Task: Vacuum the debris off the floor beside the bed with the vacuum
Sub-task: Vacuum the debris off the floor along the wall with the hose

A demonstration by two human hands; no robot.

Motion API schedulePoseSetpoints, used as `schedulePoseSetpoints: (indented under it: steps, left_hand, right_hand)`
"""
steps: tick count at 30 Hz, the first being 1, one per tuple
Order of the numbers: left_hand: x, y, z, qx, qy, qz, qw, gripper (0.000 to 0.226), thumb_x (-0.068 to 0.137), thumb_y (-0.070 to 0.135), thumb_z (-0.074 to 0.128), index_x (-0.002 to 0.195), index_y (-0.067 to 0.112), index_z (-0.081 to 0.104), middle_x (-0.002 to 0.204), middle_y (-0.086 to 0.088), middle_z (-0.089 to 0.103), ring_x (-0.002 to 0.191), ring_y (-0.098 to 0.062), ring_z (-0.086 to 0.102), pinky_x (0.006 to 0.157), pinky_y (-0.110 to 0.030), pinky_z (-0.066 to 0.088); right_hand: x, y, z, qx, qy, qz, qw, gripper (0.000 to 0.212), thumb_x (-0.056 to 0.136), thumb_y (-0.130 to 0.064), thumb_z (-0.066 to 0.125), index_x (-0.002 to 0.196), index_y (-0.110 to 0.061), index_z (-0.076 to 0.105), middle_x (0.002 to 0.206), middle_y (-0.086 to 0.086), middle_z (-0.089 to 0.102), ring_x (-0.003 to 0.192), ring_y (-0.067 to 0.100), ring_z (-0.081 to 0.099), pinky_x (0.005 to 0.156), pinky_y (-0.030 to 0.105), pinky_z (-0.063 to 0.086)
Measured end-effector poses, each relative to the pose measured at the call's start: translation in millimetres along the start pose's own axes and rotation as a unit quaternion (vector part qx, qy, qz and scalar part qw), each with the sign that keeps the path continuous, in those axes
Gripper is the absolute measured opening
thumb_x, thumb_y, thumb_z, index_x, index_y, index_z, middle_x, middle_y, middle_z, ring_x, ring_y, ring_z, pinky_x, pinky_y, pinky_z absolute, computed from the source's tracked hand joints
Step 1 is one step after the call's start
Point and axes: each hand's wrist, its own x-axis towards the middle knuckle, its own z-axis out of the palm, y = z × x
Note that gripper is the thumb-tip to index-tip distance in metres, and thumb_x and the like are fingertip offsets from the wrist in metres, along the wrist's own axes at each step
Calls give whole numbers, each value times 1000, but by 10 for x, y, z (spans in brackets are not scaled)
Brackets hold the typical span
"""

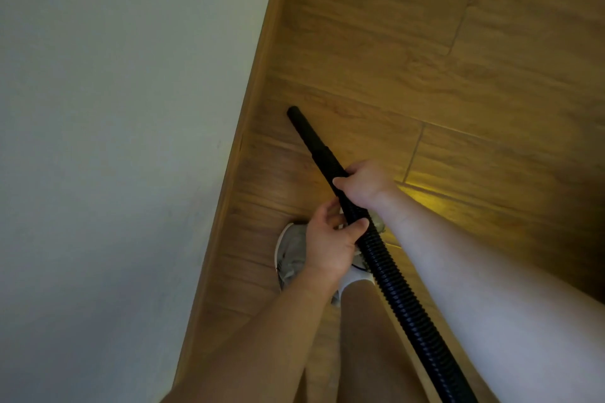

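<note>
A black vacuum tube (311, 141) slants across the middle of the head view, its open tip (292, 111) down at the wood floor (425, 59) close to the wall's base. Behind the tube runs a black ribbed hose (406, 298) toward the lower right. My right hand (361, 181) grips the smooth tube from above. My left hand (330, 242) is closed around it lower down, where tube meets hose. No debris shows on the floor near the tip; the bed is out of view.
A pale wall (114, 141) fills the left half, edged by a wooden skirting board (258, 75). My foot in a grey shoe (289, 255) stands under my left hand. A yellow patch of light (422, 196) lies on the boards to the right.
</note>
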Motion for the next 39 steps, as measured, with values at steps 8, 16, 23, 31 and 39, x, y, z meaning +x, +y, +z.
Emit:
schedulePoseSetpoints:
  steps: [8,16,23,31,39]
  left_hand:
    - [-220,-168,-334,-10,7,-8,1000,46,87,-5,73,119,17,49,106,-8,71,97,-23,73,89,-48,60]
    - [-437,-521,-527,10,50,-15,999,48,86,-5,73,118,19,46,110,-12,69,96,-24,72,86,-46,61]
    - [-576,-820,-529,29,72,-7,997,44,88,-5,71,118,13,45,92,1,68,66,4,68,58,-15,54]
    - [-845,-1351,-680,33,98,26,994,42,87,-1,74,115,16,47,91,4,67,78,-3,67,65,-20,55]
    - [-1139,-1874,-1024,22,126,5,992,45,86,4,76,116,22,47,94,2,69,86,-11,70,81,-37,60]
  right_hand:
    - [-335,-73,400,-38,2,-36,999,23,94,-39,60,103,-20,71,83,2,63,75,21,57,61,27,40]
    - [-618,58,848,-12,-11,-38,999,28,96,-37,60,115,-18,69,83,0,61,67,14,54,51,25,38]
    - [-726,283,1116,-24,-10,-38,999,24,95,-36,61,111,-20,68,91,4,66,75,22,56,56,27,37]
    - [-991,578,1522,-36,-6,-47,998,29,95,-37,62,113,-16,69,98,7,69,82,27,61,69,27,44]
    - [-1275,769,2154,-57,-33,-57,996,31,96,-38,61,113,-15,70,105,10,72,79,23,59,65,26,43]
